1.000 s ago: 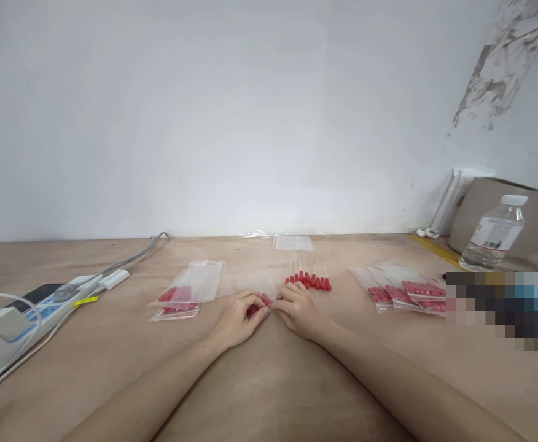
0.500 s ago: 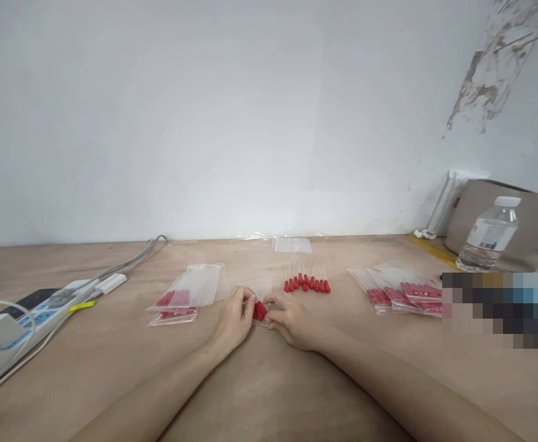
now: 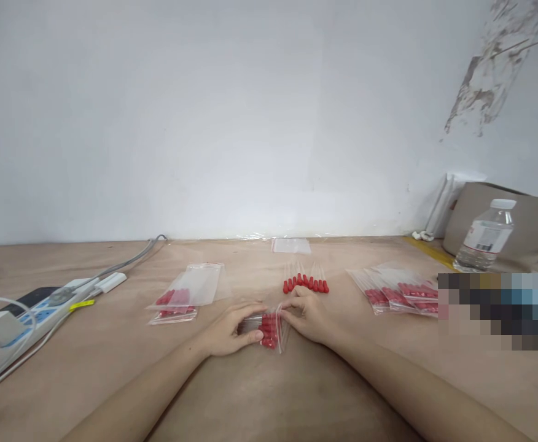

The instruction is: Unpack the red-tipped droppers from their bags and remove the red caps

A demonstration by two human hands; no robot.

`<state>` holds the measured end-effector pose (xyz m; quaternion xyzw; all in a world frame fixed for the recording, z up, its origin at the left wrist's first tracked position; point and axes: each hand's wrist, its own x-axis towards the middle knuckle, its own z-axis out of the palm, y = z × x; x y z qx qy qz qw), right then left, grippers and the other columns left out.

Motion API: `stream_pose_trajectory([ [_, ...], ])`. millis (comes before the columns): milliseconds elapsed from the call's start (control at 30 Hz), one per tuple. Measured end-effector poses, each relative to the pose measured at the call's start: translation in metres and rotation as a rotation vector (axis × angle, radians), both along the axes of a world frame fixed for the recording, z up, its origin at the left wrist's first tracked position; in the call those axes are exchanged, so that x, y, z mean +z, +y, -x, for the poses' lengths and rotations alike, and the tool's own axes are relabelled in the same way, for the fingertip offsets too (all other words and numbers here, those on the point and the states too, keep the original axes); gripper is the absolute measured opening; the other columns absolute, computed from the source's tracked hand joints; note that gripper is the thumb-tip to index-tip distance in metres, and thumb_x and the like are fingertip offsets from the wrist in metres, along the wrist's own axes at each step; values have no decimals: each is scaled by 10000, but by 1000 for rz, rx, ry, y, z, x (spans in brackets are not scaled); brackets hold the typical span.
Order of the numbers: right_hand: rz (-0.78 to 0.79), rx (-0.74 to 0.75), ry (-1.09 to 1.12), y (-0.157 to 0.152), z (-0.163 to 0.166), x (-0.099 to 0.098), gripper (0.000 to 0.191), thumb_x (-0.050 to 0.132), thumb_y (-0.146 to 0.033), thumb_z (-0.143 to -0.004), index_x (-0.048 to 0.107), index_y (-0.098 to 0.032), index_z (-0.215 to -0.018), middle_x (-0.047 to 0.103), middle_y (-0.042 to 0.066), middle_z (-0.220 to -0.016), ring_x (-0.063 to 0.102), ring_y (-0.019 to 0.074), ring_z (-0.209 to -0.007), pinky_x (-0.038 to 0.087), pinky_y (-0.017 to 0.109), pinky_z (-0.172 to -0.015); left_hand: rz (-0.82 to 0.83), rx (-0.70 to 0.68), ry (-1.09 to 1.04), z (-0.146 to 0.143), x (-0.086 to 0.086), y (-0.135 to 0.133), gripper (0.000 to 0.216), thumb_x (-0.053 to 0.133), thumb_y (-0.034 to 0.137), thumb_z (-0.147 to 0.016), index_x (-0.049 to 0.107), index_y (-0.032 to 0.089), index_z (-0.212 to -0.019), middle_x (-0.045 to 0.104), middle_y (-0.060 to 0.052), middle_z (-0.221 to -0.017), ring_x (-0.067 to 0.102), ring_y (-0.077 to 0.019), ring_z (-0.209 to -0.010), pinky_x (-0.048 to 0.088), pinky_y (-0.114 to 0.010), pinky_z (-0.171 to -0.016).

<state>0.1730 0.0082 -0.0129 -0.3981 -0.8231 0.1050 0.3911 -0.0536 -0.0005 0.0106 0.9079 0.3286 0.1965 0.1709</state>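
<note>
1. Seen from a head camera looking down: a tan wooden table (image 3: 269, 399) against a plain white wall.
2. At the centre, near the viewer: a small clear bag (image 3: 269, 329) lying crosswise on the table. Packed with droppers, red bulbs bunched at its right end, clear stems pointing left.
3. Left hand (image 3: 230, 331): resting over the bag's left part. Fingers close together, curled lightly down onto the film, holding it against the table.
4. Right hand (image 3: 310, 316): at the bag's right end. Fingertips drawn narrow, pinching the edge; thumb contact hidden, so impossible to tell exactly.
5. Just behind the bag: a row of loose droppers (image 3: 306, 284), red bulbs toward the viewer, apart from both hands.
6. Left of the bag: a stack of filled bags (image 3: 181, 298). Right of the bag, well apart: more filled bags, fanned (image 3: 398, 293). Far behind the bag, by the wall: flat empty bags (image 3: 291, 245).
7. Far left of the bag: a power strip (image 3: 43, 307) with cables. Far right: a water bottle (image 3: 483, 239) in front of a cardboard box (image 3: 527, 221).
8. Handling, as a judgement: probably best kept flat on the table, with the left fingers pinning the contents to stop the slippery film sliding. Even, light pressure from the right fingertips along the edge; no hard squeeze, to spare the thin stems from bending.
</note>
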Motion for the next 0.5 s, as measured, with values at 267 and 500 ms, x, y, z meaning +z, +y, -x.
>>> stream_pose_trajectory([
  [267, 231, 23, -67, -9, 13, 8, 177, 640, -295, -679, 628, -209, -833, 546, 16, -772, 490, 145, -733, 376, 260, -651, 37, 56, -13, 3, -6, -1, 661, 589, 489, -719, 361, 216, -1277, 448, -78, -1287, 426, -229, -1163, 351, -371, -972],
  [500, 152, 151, 69, -11, 14, 13, 174, 621, -135, -679, 611, -211, -835, 601, 5, -834, 512, 144, -823, 389, 276, -746, 1, 52, -69, -2, -3, -4, 562, 586, 459, -735, 428, 211, -1214, 547, -59, -1159, 511, -211, -1033, 412, -326, -871],
])
